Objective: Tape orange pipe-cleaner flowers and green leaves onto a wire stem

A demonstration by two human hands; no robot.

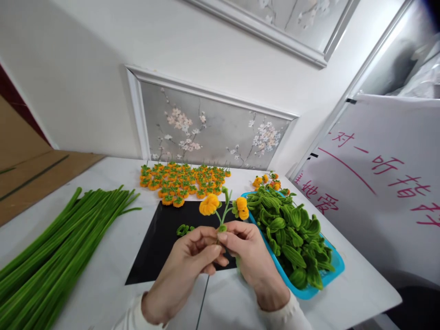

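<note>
Flower sprig (222,217), fuzzy and green-stemmed, is branching into orange-yellow blooms on both sides and rising upright above the table (364,286), in front of the person. The left hand (184,261) is pinching its base between thumb and fingers, while the right hand (252,256) is gripping the same spot from the other side, their fingertips nearly meeting. The person seems to be securing or adjusting the stems where they are joining; working further there is likely calling for one steady grip and a gentle turn by the other, without bending the blooms. Behind the hands, a black mat (147,252) is carrying small green loops (183,230). Orange flower heads (187,178) are lying in close rows beyond it. A blue basket (338,270) is holding green leaves (292,233) on the right, and long green stems (68,243) are lying on the left. On the right, a white board (374,233) is showing red handwritten Chinese, including "对一听指" and, lower, "她爱"; other characters are running out of view or staying unclear.
</note>
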